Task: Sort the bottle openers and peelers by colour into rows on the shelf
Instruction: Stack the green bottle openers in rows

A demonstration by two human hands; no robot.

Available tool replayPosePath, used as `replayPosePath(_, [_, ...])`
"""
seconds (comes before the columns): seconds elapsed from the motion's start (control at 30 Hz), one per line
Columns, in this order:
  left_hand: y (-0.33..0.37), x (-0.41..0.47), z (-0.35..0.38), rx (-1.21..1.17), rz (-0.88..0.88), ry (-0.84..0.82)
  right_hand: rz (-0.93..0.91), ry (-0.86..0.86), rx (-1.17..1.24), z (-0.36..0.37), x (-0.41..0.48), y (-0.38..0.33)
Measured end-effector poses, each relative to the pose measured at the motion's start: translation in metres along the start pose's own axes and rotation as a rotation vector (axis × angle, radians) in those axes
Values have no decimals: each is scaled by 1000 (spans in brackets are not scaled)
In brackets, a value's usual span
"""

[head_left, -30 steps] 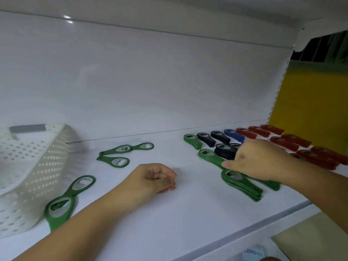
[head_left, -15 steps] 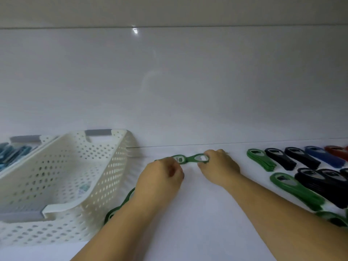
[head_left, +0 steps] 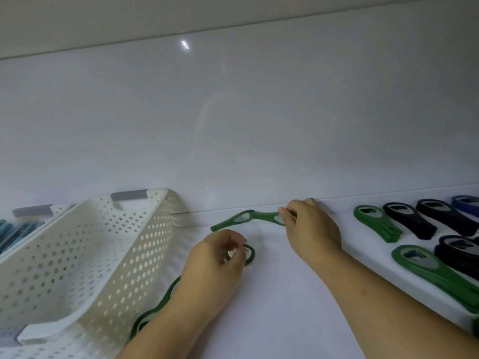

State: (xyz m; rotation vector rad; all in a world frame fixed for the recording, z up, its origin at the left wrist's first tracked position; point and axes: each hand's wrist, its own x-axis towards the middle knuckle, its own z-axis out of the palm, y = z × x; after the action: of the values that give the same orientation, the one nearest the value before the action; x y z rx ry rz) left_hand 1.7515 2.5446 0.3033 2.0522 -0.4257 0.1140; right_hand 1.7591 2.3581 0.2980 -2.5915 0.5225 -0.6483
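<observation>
My right hand (head_left: 311,229) pinches one end of a long green opener (head_left: 248,218) and holds it just above the white shelf (head_left: 285,294) near the back wall. My left hand (head_left: 212,263) pinches the ring end of a second green opener (head_left: 250,253) lying on the shelf. Another green opener (head_left: 158,307) pokes out from under my left forearm, beside the basket. To the right stand sorted stacks: green openers (head_left: 375,224), black openers (head_left: 414,221) and a blue one (head_left: 466,204) at the back, with a green stack (head_left: 435,275) and a black stack (head_left: 458,255) in front.
A white perforated basket (head_left: 77,255) with grey handles stands at the left, close to my left arm. A second basket (head_left: 23,226) behind it holds blue items. The white back wall rises straight behind the shelf.
My right hand has lifted the green opener at the back by its right end. My left hand let go of it and moved nearer, onto the second green opener. The view shifted slightly.
</observation>
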Motion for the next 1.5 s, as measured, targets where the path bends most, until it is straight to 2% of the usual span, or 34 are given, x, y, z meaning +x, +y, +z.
replayPosePath(0.1, [0, 0, 0, -39, 46, 83, -57, 172, 87, -2, -2, -2])
replayPosePath(0.17, [3, 0, -3, -2, 115, 158, -170, 183, 264, -3, -5, -4])
replayPosePath(0.23, [7, -1, -7, 65, 156, 156, -290, 38, 469, -2, -11, -12])
replayPosePath(0.3, [8, -2, -11, 147, 159, 28, -343, -126, 640, 2, -17, -21])
replayPosePath(0.37, [9, -2, -13, 200, 109, -73, -290, -210, 757, 5, -21, -28])
replayPosePath(0.4, [10, -2, -13, 179, 58, -71, -237, -220, 798, 6, -22, -29])
replayPosePath(0.47, [12, -1, -15, 26, -48, -11, -154, -165, 729, 8, -20, -26])
replayPosePath(0.53, [17, 1, -17, -203, -168, 42, -186, -113, 453, 8, -18, -21])
replayPosePath(0.6, [22, 3, -17, -459, -273, 68, -269, -191, 177, 9, -17, -21])
replayPosePath(0.7, [22, 5, -18, -676, -326, 113, -283, -336, -3, 16, -14, -23])
replayPosePath(0.8, [21, 7, -19, -744, -351, 168, -240, -271, 58, 18, -13, -24])
replayPosePath(0.9, [22, 7, -20, -745, -334, 218, -285, -231, 66, 17, -14, -23])
replayPosePath(1.0, [22, 8, -20, -759, -321, 240, -314, -225, 55, 16, -14, -23])
replayPosePath(1.1, [21, 8, -20, -773, -331, 236, -280, -146, 84, 13, -14, -22])
replayPosePath(1.2, [20, 9, -20, -766, -343, 240, -192, -14, 188, 6, -12, -22])
replayPosePath(1.3, [19, 12, -21, -744, -327, 251, -166, 78, 425, 0, -12, -21])
replayPosePath(1.4, [19, 10, -20, -691, -296, 168, -227, 38, 589, -4, -15, -25])
replayPosePath(1.5, [22, 5, -19, -676, -319, -15, -292, -2, 615, -2, -19, -30])
